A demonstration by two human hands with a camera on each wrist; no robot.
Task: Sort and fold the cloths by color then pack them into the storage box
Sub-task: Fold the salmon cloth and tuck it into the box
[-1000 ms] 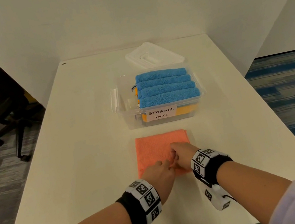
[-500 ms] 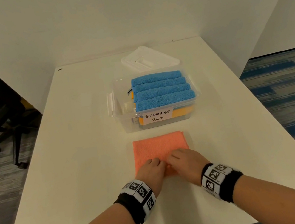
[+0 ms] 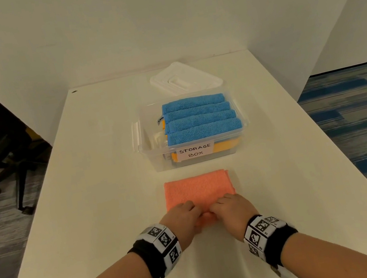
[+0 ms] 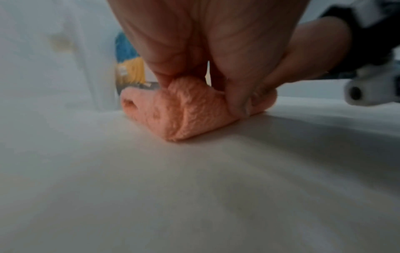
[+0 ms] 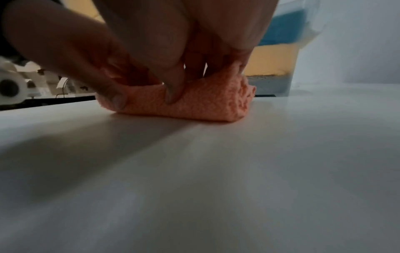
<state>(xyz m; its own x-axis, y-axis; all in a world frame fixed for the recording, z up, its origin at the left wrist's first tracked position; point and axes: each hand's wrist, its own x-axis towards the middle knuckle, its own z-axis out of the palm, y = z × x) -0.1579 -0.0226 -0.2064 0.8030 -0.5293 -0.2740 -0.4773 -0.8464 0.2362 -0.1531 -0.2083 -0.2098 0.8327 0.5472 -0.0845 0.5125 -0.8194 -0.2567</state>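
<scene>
The orange cloth (image 3: 197,189) lies on the white table (image 3: 95,203), its near edge now rolled up since half a second ago. Left hand (image 3: 183,222) and right hand (image 3: 232,213) pinch that roll. Just beyond stands the storage box (image 3: 153,155); bare tabletop flanks both sides.

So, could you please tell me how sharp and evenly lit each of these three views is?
Head view: sharp enough to read the storage box label, evenly lit, edges bowed by the wide lens. Left wrist view: soft overall, the orange cloth clearest, the left hand blurred. Right wrist view: dim, the right hand in shadow, the table smeared up close.
</scene>
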